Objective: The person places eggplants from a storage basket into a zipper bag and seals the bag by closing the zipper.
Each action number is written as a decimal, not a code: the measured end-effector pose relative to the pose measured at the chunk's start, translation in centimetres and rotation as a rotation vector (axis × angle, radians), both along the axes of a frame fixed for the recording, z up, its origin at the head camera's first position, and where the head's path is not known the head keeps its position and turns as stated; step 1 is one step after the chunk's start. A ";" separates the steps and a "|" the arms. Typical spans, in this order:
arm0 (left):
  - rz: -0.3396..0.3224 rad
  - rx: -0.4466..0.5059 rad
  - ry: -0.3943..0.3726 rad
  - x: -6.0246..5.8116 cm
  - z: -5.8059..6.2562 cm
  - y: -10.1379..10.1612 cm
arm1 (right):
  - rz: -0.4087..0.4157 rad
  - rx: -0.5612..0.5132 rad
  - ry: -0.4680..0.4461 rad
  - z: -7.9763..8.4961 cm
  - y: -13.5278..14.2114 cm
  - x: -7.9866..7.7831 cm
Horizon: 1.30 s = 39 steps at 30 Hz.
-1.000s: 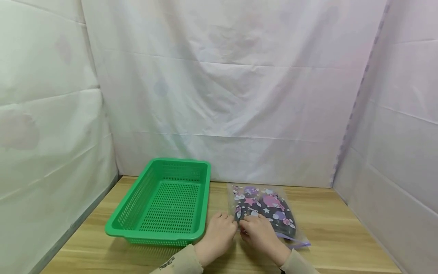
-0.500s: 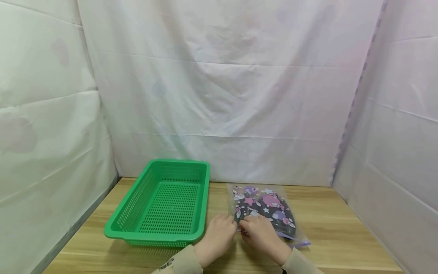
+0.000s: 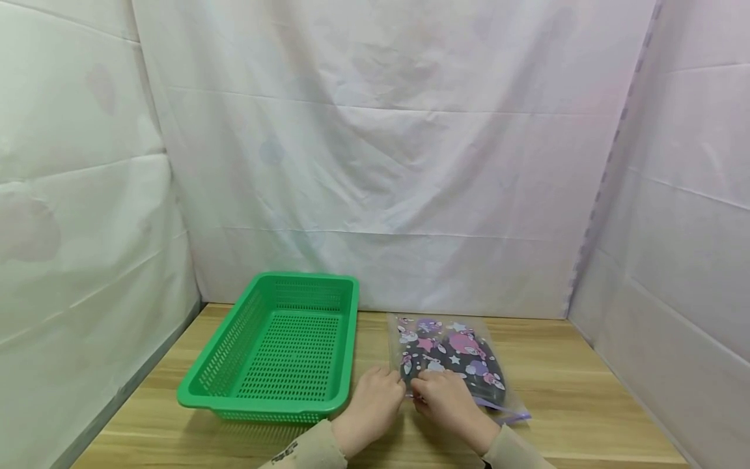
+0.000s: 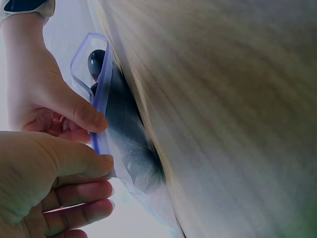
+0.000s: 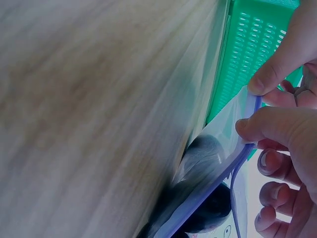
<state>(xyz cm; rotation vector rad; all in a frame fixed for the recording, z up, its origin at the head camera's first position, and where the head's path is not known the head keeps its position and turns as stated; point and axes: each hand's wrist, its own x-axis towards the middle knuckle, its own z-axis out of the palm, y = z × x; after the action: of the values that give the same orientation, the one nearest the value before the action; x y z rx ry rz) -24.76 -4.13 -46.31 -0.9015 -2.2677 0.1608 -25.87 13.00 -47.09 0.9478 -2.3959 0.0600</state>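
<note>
A clear zip bag (image 3: 454,358) printed with stars and cartoon rabbits lies flat right of centre in the head view. Dark, rounded, glossy things (image 5: 213,210) show inside it; their kind is unclear. Its purple zip edge (image 4: 102,94) faces the person, closed between the hands and gaping farther right. My left hand (image 3: 375,400) pinches the bag's left corner at the zip between thumb and forefinger. Just beside it, my right hand (image 3: 448,400) pinches the zip strip, thumb on the near side, as the right wrist view shows.
A green plastic basket (image 3: 349,365) with slotted walls stands left of the bag, close to my left forearm. Both rest on a wood-grain table (image 3: 562,391). White cloth (image 3: 375,163) hangs behind the table and along both sides.
</note>
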 end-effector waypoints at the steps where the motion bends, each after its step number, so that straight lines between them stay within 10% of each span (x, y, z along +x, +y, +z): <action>1: 0.000 -0.001 -0.003 0.0 0.0 0.0 | 0.002 0.004 -0.002 0.0 0.0 0.0; 39: -0.014 -0.009 -0.003 0.1 -0.2 0.0 | 0.008 -0.047 0.027 -0.5 1.0 0.4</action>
<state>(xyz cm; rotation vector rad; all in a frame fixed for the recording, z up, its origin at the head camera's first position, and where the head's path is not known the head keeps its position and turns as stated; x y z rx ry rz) -24.65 -4.15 -46.51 -0.9232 -2.2650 0.1638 -25.52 13.96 -47.58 0.9305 -2.3553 0.1053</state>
